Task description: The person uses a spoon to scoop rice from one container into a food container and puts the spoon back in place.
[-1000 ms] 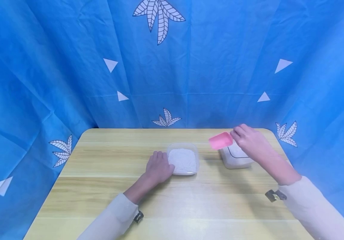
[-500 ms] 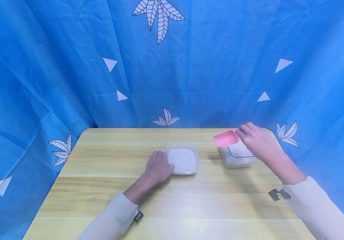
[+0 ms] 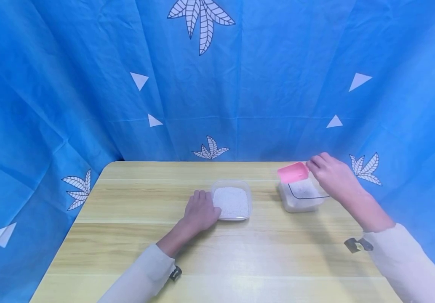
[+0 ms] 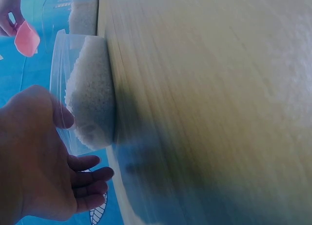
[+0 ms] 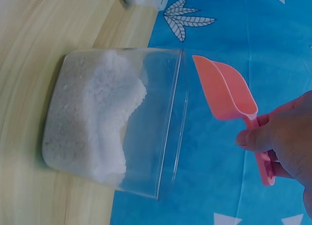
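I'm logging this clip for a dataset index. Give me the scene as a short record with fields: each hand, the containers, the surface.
left hand: rests against the side of the low clear plastic tub of white grains
right hand: pinches the handle of the pink plastic scoop
scoop position: above the taller clear plastic container, which is partly filled with white grains
surface: pale wooden table
backdrop: blue leaf-print cloth

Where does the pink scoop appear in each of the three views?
Head: pink scoop right of centre, above the right tub.
Left wrist: top left corner, small.
Right wrist: right of centre, beside the tub's rim.
Shared landmark: the blue curtain.
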Available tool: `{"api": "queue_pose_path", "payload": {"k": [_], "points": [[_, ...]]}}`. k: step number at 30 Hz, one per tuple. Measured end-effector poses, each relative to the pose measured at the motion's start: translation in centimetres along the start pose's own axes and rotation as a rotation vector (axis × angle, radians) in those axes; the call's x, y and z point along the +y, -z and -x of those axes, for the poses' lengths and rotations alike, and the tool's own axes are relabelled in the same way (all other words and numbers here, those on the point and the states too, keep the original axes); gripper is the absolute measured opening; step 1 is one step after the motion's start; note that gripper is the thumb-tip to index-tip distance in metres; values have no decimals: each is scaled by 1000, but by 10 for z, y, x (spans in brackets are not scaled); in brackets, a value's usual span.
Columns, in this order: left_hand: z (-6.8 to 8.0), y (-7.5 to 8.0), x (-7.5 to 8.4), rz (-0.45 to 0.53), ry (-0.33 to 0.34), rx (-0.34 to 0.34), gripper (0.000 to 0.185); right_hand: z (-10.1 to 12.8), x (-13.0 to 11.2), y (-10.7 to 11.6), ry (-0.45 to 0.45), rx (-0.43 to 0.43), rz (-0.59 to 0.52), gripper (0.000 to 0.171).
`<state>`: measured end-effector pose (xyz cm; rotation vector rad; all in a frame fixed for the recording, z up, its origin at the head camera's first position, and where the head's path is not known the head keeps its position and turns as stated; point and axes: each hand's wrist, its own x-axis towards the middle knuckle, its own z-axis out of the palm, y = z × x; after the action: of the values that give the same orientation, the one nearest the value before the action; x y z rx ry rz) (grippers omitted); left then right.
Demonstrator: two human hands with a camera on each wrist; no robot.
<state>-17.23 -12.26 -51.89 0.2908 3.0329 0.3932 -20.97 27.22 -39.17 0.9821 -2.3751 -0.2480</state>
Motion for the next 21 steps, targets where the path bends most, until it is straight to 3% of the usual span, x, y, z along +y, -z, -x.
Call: {"api": "queue_pose_path", "payload": {"k": [13, 21], "points": [[-1, -3, -2, -4, 1, -5, 46, 12, 7, 1, -24, -47, -15, 48], [-2, -3, -2, -11, 0, -2, 45, 21, 13, -2, -28, 8, -24, 39]]}}
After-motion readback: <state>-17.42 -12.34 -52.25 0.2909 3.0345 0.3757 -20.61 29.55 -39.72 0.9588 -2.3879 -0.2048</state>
